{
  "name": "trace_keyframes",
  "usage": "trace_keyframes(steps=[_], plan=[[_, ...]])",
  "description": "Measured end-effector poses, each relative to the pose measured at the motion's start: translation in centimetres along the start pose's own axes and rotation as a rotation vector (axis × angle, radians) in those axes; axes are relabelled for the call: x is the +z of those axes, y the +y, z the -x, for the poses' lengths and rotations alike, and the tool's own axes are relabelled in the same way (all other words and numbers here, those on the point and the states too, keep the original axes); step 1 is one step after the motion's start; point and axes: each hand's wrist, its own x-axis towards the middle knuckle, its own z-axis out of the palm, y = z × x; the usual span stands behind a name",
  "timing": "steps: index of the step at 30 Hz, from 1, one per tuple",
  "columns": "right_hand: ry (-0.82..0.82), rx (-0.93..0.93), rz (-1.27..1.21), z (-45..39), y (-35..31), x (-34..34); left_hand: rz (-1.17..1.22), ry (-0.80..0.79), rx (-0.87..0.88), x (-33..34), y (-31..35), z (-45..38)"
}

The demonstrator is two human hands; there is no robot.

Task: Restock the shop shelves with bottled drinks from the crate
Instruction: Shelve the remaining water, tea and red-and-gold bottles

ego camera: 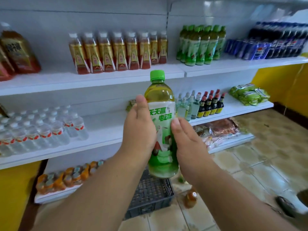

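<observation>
The top shelf [216, 67] carries a cluster of matching green bottles [201, 45], up and to the right of the hands. Below, the dark crate [150, 195] sits on the floor. Between them the green-capped bottle [160, 124] stands upright, long axis vertical (cap uppermost), clasped from both sides: left hand [139, 129] with thumb along the label, right hand [188, 142] curled round its lower half, though the far fingers are hidden. The right hand is probably nearer the cluster.
</observation>
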Motion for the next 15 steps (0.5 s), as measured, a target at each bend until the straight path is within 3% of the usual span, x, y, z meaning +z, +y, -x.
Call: trace_keyframes(steps=[7,15], plan=[[0.103,-0.004,0.026,-3.8,0.4,-3.5,0.013,-0.094,-0.012,5.4,0.2,-3.1],[0.415,-0.071,0.101,-7.7,0.4,-8.7,-0.053,-0.433,0.114,14.0,1.3,-7.0]])
